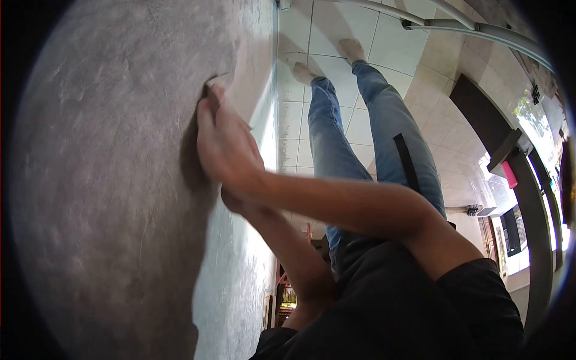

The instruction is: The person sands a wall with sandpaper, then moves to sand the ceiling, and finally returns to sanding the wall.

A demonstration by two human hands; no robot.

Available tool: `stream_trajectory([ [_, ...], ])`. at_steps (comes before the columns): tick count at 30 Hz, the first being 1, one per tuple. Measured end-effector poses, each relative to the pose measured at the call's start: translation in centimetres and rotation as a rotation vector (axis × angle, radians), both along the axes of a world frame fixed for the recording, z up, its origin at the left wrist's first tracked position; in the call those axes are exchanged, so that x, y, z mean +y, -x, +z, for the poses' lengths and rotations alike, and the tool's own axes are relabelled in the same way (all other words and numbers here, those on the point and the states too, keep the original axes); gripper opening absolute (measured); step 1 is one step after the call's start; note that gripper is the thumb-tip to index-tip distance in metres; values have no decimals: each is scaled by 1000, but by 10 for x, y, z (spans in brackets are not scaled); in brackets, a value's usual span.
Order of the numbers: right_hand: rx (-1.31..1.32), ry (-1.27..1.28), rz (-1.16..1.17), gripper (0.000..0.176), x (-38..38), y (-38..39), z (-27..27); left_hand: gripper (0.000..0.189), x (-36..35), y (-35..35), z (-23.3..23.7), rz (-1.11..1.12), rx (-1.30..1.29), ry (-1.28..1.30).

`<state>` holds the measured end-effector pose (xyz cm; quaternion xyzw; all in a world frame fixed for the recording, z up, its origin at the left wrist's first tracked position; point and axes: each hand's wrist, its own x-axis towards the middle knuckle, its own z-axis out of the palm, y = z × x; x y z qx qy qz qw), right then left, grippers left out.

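My right hand [225,144] reaches across my body to the grey wall [120,156] on the left. It is closed, its fingers pressed together close to the wall's surface, and slightly blurred. A thin, pale edge of something shows at the fingertips, but I cannot make out what it is. My left hand [231,201] is behind the right one, with only the part near the wrist plainly in sight. Its fingers are hidden. A dark shadow falls on the wall beside both hands.
Below is a pale tiled floor [336,27], where my bare feet and jeans [390,114] show. Metal tubes [456,25] curve across the top right. A dark frame [486,114] with a pink object [509,174] stands at the right. A lighter, bluish wall band [231,282] runs lower down.
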<state>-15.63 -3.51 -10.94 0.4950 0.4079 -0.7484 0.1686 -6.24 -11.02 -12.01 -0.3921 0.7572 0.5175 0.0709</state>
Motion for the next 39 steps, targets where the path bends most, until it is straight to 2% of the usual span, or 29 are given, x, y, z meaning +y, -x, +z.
stream_trajectory([
  [2, 127, 190, -328, 51, -15, -13, 6, 32, -11, -4, 10, -2, -13, 21],
  [5, 296, 514, -754, 54, -34, -28, 0, 32, -3, 7, -25, -47, -76, 37],
  [7, 356, 770, -952, 55, -29, -31, -21, 33, 6, 16, -39, -50, -74, -10],
  [8, 327, 726, -833, 58, -25, -33, -24, 33, 9, 18, -40, -41, -63, -39],
  [10, 193, 155, -51, 58, -1, -14, 13, 33, 8, 12, -32, -4, -25, -102],
  [13, 153, 282, -136, 52, -15, -24, 6, 34, -13, -7, 8, 72, 26, -146],
  [16, 446, 604, -857, 52, -39, -46, -3, 34, -17, -10, -9, 23, -35, -82],
  [19, 205, 587, -642, 56, -23, -31, -30, 35, -5, 3, -39, -10, -75, -94],
  [21, 315, 625, -714, 54, -27, -38, -34, 35, 2, 9, -42, 30, -42, -191],
  [23, 404, 523, -796, 51, -54, -47, -22, 36, -5, 1, -27, 131, 16, -324],
  [25, 223, 202, -203, 51, -30, -27, 2, 36, -14, -8, 0, 232, 71, -454],
  [27, 105, 137, 51, 51, -20, -27, 7, 37, -20, -9, 6, 235, 50, -425],
  [30, 79, 413, -182, 53, -14, -22, -30, 38, -10, 1, -30, 205, -15, -339],
  [32, 131, 523, -419, 55, -27, -31, -43, 38, 1, 11, -48, 248, -14, -390],
  [34, 127, 345, -176, 56, -7, -15, -21, 39, 2, 13, -41, 344, 41, -553],
  [35, 29, 166, 151, 57, 7, -6, -7, 39, -2, 10, -30, 398, 76, -643],
  [36, 83, 116, 187, 58, 12, -12, 12, 39, -5, 5, -17, 450, 97, -725],
  [39, 101, -87, 111, 61, -10, -19, 7, 40, -10, -1, 6, 585, 114, -783],
])
